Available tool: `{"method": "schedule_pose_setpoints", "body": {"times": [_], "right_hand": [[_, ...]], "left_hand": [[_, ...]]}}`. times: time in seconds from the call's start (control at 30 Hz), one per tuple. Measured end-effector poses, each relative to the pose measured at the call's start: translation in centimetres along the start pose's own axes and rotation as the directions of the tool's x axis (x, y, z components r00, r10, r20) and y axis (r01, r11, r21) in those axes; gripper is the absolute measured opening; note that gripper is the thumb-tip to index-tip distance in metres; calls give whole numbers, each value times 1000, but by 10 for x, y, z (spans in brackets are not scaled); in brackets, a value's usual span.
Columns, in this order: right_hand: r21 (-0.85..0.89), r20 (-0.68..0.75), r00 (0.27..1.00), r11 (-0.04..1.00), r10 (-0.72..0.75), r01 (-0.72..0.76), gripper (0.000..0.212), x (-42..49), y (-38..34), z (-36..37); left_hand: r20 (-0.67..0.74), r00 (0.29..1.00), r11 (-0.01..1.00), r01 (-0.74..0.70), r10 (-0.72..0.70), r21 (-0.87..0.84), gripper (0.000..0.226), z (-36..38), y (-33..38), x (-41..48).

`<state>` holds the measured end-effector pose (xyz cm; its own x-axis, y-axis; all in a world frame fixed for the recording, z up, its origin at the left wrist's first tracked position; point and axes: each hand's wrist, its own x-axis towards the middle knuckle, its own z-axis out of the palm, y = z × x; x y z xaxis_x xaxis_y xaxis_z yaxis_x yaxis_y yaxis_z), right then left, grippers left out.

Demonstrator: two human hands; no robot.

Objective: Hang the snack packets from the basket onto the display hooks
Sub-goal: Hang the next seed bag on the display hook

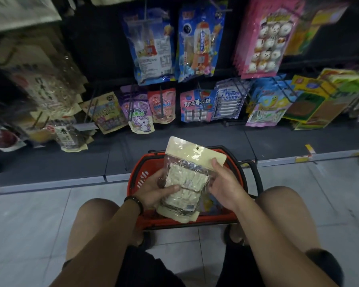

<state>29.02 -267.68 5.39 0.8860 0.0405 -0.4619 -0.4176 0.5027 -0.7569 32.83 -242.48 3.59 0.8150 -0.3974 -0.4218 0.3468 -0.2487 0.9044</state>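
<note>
My left hand [158, 191] and right hand [224, 183] both curl their fingers round the cream-headed clear plastic snack packet [187, 179], just above the red plastic basket [133, 183]. Beyond the basket, the thin metal display hooks [162, 102] look crowded. I judge the packet's small hang hole could miss, or the slick film could slip.

A person squats over a red basket [133, 184] on the tiled floor [29, 214]. The left hand [153, 191] and the right hand [224, 183] both grip a cream snack packet [184, 179], tilted above the basket. Beyond it, colourful packets hang on display hooks [163, 104], among them a pink packet [265, 38].
</note>
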Motion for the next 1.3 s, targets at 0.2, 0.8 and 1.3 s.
{"method": "schedule_pose_setpoints", "body": {"times": [0.2,0.8,1.3], "right_hand": [[-183,15,998,981,64,-60,94,2,26,10],[-615,215,909,674,-357,410,72,-28,5,57],[-350,90,914,846,-396,402,34,-10,-153,125]], "left_hand": [[-160,987,998,11,-20,-58,111,2,1,10],[-510,824,954,-299,247,-22,28,53,76,-4],[-286,915,912,-351,286,-212,50,-2,162,-44]]}}
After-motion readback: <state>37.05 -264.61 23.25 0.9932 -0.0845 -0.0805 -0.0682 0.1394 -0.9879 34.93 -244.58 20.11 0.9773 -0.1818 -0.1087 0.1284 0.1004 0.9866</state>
